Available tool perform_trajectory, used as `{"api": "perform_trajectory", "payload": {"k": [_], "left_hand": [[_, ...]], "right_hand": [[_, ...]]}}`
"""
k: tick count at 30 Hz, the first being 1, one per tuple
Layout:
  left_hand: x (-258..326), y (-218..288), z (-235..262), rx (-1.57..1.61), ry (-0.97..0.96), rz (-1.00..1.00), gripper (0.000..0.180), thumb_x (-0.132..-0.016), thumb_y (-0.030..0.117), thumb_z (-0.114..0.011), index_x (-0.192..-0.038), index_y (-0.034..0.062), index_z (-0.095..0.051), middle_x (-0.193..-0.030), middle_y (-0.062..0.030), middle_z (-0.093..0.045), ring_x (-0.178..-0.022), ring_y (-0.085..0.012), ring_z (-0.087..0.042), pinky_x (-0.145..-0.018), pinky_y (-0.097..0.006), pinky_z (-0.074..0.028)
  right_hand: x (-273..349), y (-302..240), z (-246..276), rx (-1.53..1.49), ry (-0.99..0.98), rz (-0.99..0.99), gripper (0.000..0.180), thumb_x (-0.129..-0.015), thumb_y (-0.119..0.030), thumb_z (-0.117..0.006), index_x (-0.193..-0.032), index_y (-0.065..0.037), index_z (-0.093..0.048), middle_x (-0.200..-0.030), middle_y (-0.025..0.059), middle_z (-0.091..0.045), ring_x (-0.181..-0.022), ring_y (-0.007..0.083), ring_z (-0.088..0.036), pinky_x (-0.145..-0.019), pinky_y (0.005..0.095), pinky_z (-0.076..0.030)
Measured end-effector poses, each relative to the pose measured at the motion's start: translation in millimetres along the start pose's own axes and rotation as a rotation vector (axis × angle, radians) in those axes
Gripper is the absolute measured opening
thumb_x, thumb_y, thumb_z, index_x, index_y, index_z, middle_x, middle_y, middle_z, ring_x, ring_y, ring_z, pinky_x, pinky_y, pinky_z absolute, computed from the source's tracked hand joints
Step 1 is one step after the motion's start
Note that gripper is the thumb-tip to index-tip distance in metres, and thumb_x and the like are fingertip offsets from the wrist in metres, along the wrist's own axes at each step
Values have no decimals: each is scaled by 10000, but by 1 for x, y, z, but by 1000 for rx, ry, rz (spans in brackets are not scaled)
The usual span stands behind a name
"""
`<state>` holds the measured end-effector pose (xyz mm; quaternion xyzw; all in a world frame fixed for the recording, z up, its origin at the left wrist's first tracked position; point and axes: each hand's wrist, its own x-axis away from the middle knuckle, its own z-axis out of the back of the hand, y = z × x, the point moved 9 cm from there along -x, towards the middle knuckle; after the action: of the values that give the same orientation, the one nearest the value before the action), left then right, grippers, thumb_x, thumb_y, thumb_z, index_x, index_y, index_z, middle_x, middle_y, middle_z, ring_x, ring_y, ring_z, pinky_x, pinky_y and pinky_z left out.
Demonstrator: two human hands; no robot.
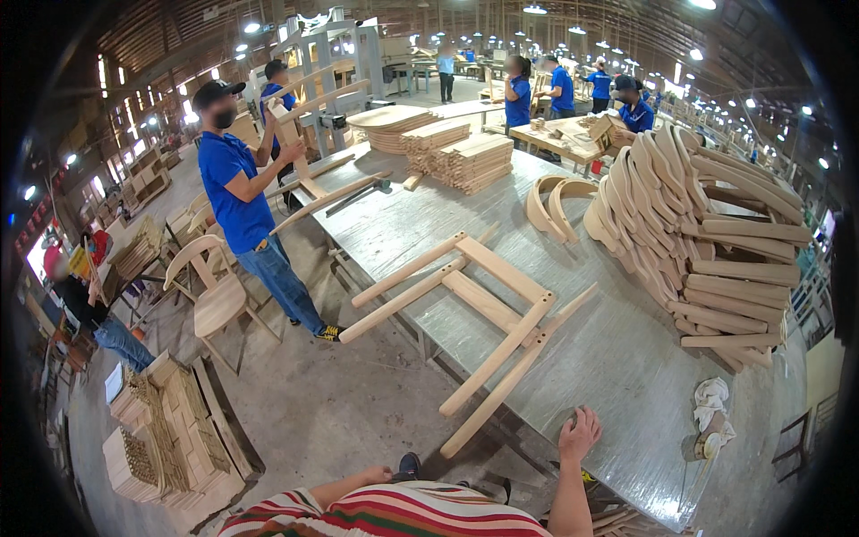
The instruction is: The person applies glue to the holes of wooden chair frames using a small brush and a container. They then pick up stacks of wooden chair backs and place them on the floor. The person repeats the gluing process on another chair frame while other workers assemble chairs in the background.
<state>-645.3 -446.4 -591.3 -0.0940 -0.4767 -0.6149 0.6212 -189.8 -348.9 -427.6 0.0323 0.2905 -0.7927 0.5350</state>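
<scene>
My right hand (580, 433) rests on the near edge of the metal-topped table (617, 376), its fingers apart. A small dark patch shows beside its fingertips, too small to name. My left hand (374, 475) hangs low in front of my striped shirt, away from the table; how its fingers are held does not show clearly. Nearest to my right hand is a pale wooden chair frame (503, 309), lying on the tabletop with its legs jutting out over the near left edge. Neither hand touches it.
Curved wooden parts (644, 206) are piled high at the right, with a rag (711, 398) nearer. Stacked slats (456, 154) lie farther back. Across the table's left side, a co-worker (237, 197) handles another frame. A chair (219, 295) and stacked wood (170, 438) stand on the floor.
</scene>
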Motion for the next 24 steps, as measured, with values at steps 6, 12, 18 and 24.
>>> {"api": "perform_trajectory", "payload": {"k": [6,12,18,24], "left_hand": [[13,1,1,-46,-30,44,465,-795,388,-474,-1130,84,-581,-1095,-169,-600,-1035,-327,-555,-899,-402,-416],[8,10,7,-51,-1,-60,450,-788,368,-464,-1076,52,-602,-1082,-189,-598,-1010,-338,-558,-878,-410,-421],[-1,-6,-8,-64,-67,-34,482,-815,424,-476,-1139,79,-564,-1077,-182,-603,-1002,-353,-560,-868,-419,-426],[-1,-10,-10,44,-29,-17,455,-819,408,-476,-1138,97,-571,-1083,-175,-603,-1004,-342,-564,-876,-412,-423]], "right_hand": [[0,-3,-4,25,-15,12,322,-742,-143,-563,-1060,-96,-580,-1223,56,-504,-1190,254,-403,-1022,428,-251],[5,9,-9,66,-5,-15,315,-759,-135,-547,-1067,-79,-576,-1236,64,-497,-1197,261,-394,-1020,417,-250],[4,10,-17,63,-36,-21,322,-764,-124,-545,-1082,-77,-568,-1236,71,-493,-1207,262,-381,-1026,417,-241],[4,11,-15,73,-45,-28,327,-771,-126,-543,-1093,-71,-560,-1243,71,-488,-1215,258,-373,-1032,415,-232]]}}
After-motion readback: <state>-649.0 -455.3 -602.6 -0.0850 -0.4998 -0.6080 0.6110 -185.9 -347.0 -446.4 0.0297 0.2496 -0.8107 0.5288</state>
